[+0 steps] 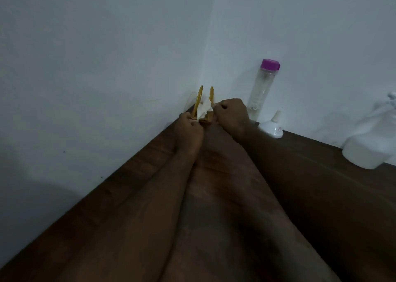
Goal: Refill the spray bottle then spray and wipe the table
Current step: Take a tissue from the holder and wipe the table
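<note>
A yellow napkin holder (201, 97) stands in the far corner of the dark wooden table (300, 196), with white tissue (204, 108) between its two sides. My left hand (188, 131) grips the holder's base on the near left. My right hand (231, 115) pinches the tissue's right edge at the holder. The white spray bottle (368, 146) stands at the right edge of the view, its trigger head partly cut off. A clear water bottle (260, 93) with a purple cap stands against the wall, right of my right hand.
A white funnel (273, 126) rests upside down on the table in front of the water bottle. White walls meet at the corner right behind the holder. Both forearms stretch across the middle of the table.
</note>
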Available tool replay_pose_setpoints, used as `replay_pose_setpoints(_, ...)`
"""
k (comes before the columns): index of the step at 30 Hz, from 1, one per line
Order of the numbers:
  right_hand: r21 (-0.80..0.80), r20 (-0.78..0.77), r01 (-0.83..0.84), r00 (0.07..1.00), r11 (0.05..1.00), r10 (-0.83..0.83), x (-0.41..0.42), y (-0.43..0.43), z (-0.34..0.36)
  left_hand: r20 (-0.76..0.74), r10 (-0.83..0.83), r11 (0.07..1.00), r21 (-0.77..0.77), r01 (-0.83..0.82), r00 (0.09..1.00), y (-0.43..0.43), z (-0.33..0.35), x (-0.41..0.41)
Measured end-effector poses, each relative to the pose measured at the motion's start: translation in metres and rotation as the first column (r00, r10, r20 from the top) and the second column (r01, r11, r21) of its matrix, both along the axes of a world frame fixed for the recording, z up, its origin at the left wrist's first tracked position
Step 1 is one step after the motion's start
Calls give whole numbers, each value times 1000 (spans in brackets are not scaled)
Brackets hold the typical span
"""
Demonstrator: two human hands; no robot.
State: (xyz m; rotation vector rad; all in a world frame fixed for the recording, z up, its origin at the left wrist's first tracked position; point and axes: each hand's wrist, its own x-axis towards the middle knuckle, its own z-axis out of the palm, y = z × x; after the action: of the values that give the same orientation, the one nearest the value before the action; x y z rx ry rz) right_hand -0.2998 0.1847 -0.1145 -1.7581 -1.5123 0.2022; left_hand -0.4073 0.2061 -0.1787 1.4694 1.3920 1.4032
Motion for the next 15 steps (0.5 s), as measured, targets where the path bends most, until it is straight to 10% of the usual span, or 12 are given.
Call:
replay_pose_setpoints(5, -275, -227, -153, 970, 949, 91, 1, -17, 8, -60, -76, 997, 0, 76, 995, -13, 1, 0)
replay_pose_setpoints(15, -381, -218, -174, 971, 908, 95, -33, 8, -7, 49, -109, 994, -4, 109, 993, -2, -3, -4)
